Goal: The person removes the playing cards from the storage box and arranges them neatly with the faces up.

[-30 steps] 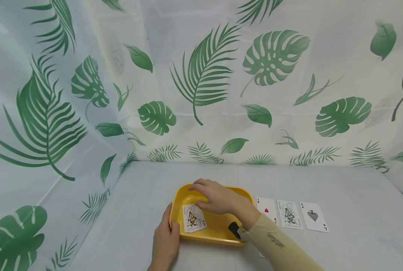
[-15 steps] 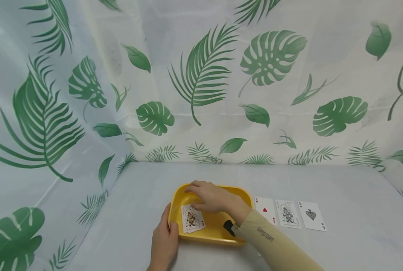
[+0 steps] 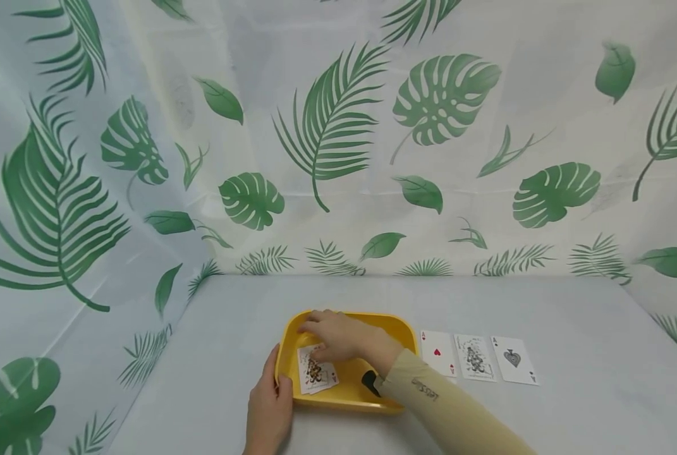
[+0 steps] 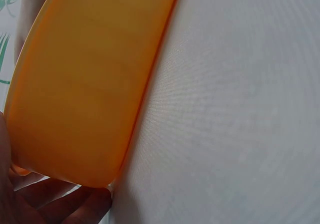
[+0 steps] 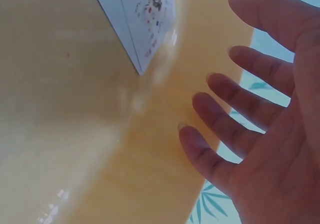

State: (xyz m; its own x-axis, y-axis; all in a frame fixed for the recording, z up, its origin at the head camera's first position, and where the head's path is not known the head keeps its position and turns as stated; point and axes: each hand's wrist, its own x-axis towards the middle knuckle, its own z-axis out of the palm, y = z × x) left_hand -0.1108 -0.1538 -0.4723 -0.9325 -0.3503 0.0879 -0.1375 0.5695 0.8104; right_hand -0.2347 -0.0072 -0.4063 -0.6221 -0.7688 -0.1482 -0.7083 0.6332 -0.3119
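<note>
My left hand (image 3: 268, 411) holds the left end of a yellow plastic tub (image 3: 346, 406), its thumb at the rim. In the left wrist view, the fingers lie along the outside of the tub wall (image 4: 90, 83). A small stack of playing cards (image 3: 314, 378) lies inside at the left, a joker on top and a red-marked card showing at its edge. Above the tub's inside, my right hand (image 3: 338, 338) is spread, its thumb overlapping the joker in the head view. From the right wrist, its fingers appear apart from the joker card (image 5: 150, 33), with nothing in the palm.
Right of the tub, an ace of hearts (image 3: 437, 352), a joker (image 3: 476, 358) and an ace of spades (image 3: 514, 359) lie face up in a row. A black piece (image 3: 370, 383) shows under the right cuff. Leaf-patterned sheeting (image 3: 338, 151) stands behind the table.
The head view has turned slightly, shifting everything left. My right hand has come a little nearer the card stack, its thumb now over the joker. My left hand keeps its hold.
</note>
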